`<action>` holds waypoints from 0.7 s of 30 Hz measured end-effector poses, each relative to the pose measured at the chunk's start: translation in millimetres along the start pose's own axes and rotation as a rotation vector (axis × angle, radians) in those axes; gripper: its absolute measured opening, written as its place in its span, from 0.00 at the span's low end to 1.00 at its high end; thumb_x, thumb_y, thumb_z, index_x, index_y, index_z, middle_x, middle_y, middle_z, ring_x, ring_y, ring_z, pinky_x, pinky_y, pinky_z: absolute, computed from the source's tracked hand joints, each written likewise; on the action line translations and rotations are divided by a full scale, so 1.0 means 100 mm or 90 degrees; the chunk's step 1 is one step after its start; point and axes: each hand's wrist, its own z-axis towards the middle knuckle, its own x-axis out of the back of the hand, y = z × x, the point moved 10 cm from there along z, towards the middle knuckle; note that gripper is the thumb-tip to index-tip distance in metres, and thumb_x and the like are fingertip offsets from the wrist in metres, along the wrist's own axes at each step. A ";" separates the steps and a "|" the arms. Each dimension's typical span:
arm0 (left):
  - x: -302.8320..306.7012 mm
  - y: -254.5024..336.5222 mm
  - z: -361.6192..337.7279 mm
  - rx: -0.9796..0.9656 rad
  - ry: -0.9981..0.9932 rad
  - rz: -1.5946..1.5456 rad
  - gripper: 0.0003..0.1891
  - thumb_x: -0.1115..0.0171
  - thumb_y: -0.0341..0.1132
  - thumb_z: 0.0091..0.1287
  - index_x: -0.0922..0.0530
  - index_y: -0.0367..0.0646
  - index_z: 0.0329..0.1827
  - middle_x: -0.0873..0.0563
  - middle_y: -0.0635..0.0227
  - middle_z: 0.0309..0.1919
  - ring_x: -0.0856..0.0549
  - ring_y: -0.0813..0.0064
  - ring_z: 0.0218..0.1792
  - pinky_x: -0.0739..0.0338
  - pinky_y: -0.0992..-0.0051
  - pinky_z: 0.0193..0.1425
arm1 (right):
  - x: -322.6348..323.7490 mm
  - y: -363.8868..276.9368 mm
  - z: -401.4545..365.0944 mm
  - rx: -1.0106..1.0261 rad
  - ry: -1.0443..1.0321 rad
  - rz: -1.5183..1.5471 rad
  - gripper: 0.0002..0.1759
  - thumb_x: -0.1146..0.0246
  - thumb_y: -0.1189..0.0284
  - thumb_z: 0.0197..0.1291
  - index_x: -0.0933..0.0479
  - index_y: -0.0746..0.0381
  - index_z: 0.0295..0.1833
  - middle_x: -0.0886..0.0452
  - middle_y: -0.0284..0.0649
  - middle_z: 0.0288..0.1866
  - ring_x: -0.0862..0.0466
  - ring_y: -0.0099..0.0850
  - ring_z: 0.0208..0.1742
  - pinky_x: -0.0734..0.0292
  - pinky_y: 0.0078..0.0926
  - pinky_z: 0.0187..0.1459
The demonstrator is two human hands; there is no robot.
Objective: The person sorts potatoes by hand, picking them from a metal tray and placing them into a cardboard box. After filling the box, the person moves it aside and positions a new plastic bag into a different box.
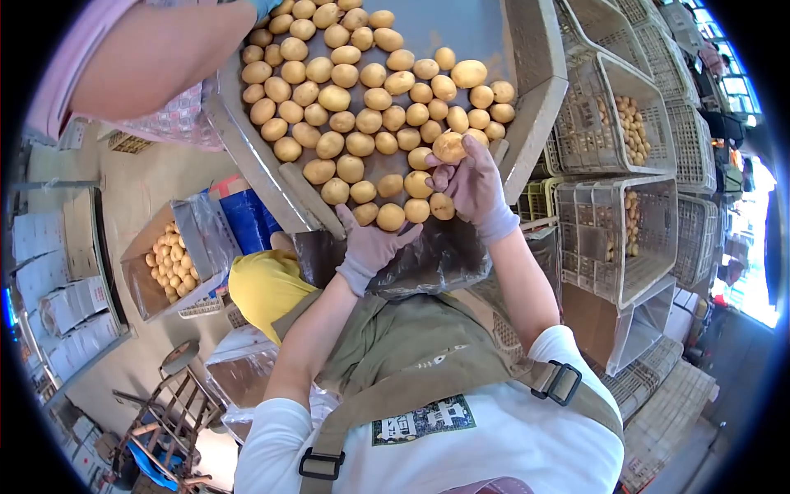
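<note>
Many yellow potatoes (pixel 360 144) lie spread over a metal sorting chute (pixel 444 25) in front of me. My right hand (pixel 484 188), in a pale purple glove, pinches a larger potato (pixel 448 147) between thumb and fingers above the chute's right side. My left hand (pixel 372 249), gloved the same way, is at the chute's lower lip with its fingers spread. Its fingertips come right up to a few potatoes (pixel 390 216) along that lip. Below both hands hangs a dark plastic liner (pixel 436 255) at the chute's mouth.
Another person's bare arm (pixel 164 62) reaches over the chute from upper left. Stacked plastic crates (pixel 613 239) stand at right, some with potatoes (pixel 629 132). At left sits a lined carton (pixel 140 280) of potatoes, with a metal cart (pixel 169 412) on the floor below it.
</note>
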 end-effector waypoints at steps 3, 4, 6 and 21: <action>-0.07 0.00 0.00 -0.034 -0.003 0.216 0.47 0.64 0.76 0.71 0.48 0.53 0.84 0.44 0.64 0.83 0.45 0.53 0.82 0.53 0.33 0.81 | -0.02 -0.06 -0.08 0.032 -0.010 0.007 0.20 0.46 0.56 0.77 0.26 0.61 0.58 0.13 0.47 0.49 0.14 0.30 0.37 0.13 0.35 0.49; -0.06 0.02 0.01 -0.070 -0.014 0.340 0.45 0.64 0.74 0.73 0.47 0.52 0.84 0.43 0.64 0.83 0.44 0.56 0.82 0.53 0.35 0.81 | -0.01 -0.10 -0.11 0.052 0.003 0.002 0.19 0.46 0.57 0.77 0.27 0.60 0.60 0.14 0.47 0.50 0.14 0.30 0.38 0.13 0.36 0.50; 0.04 0.01 0.00 -0.020 0.015 0.130 0.43 0.64 0.72 0.75 0.46 0.53 0.83 0.42 0.65 0.83 0.43 0.57 0.81 0.52 0.36 0.81 | -0.05 -0.16 -0.17 0.088 0.024 -0.008 0.20 0.48 0.58 0.78 0.29 0.59 0.64 0.14 0.47 0.52 0.14 0.30 0.40 0.13 0.36 0.50; 0.10 0.00 -0.06 -0.038 0.231 0.133 0.51 0.56 0.81 0.63 0.43 0.56 0.82 0.40 0.61 0.79 0.40 0.46 0.77 0.43 0.29 0.77 | -0.05 -0.58 -0.83 0.152 0.087 -0.148 0.31 0.39 0.64 0.70 0.35 0.64 0.74 0.15 0.46 0.51 0.12 0.35 0.41 0.15 0.29 0.50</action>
